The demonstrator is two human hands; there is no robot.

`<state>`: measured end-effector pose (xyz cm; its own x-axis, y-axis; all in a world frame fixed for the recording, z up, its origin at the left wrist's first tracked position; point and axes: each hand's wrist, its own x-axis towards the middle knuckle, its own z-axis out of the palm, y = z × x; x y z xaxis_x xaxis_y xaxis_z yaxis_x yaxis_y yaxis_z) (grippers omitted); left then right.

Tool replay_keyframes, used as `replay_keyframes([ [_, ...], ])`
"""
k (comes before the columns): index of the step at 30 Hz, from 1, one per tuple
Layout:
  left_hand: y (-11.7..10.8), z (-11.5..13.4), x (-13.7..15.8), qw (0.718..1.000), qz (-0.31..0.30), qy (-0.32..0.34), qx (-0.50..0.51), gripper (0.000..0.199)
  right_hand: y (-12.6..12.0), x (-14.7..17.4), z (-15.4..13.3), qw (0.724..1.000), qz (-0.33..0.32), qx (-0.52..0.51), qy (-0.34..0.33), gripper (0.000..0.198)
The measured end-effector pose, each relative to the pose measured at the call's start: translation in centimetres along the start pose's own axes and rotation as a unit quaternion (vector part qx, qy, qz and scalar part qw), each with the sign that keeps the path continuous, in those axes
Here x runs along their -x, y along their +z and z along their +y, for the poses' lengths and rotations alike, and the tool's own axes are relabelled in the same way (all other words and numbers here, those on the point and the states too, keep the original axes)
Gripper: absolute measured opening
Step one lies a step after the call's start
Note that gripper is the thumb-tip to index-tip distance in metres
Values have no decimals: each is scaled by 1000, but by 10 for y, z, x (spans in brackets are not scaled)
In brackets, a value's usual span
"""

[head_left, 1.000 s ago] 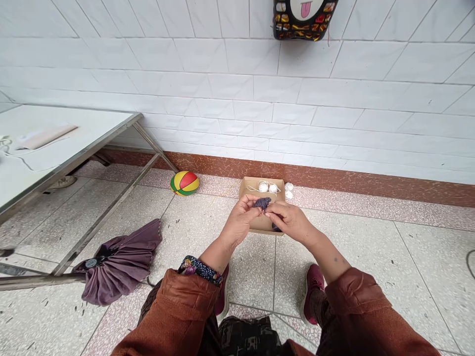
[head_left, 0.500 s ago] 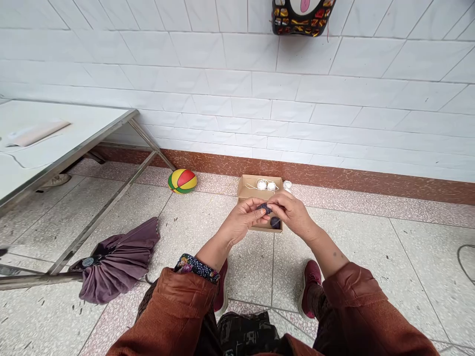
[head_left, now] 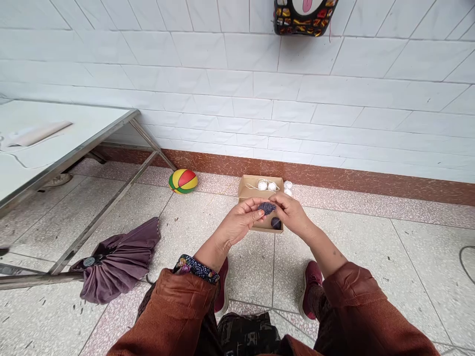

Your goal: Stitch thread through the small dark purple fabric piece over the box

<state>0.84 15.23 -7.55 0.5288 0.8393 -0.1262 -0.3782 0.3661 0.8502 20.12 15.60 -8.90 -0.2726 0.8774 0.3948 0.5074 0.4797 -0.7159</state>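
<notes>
Fingers of the left hand (head_left: 236, 223) pinch a ridged, spindle-shaped wad of dark yarn (head_left: 266, 208) above a shallow cardboard box (head_left: 264, 228). Right hand (head_left: 293, 215): fingers narrowed at wad's end, grip unclear. More yarn exposed than half a second ago.

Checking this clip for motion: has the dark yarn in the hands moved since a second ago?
Yes, slightly: judged against the cardboard box, the dark yarn has shifted right and lower in the picture.

The yarn (head_left: 266, 208) looks matt, the box (head_left: 264, 229) smooth cardboard.
</notes>
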Motion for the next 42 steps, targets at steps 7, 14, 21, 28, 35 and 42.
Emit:
replay_keyframes([
  [7, -7, -2, -4, 994, 99, -3, 50, 29, -7, 6, -5, 997, -70, 21, -13, 13],
  [14, -5, -5, -6, 989, 125, 1, -85, 23, -17, 5, -15, 994, -89, 6, -65, 15],
  [21, -1, -8, -1, 996, 23, -34, -84, 24, -12, 2, -6, 999, -24, -16, -22, 12],
  [28, -2, -5, 0, 997, 33, -33, 65, 41, -4, 4, -7, 999, -11, -47, -12, 15],
  [35, -3, -3, 2, 994, 19, -25, 101, 33, -4, 9, 0, 999, -26, 30, -34, 17],
  [42, -4, -5, 3, 995, -10, -32, 96, 35, -2, 11, 1, 997, -38, 67, -24, 20],
])
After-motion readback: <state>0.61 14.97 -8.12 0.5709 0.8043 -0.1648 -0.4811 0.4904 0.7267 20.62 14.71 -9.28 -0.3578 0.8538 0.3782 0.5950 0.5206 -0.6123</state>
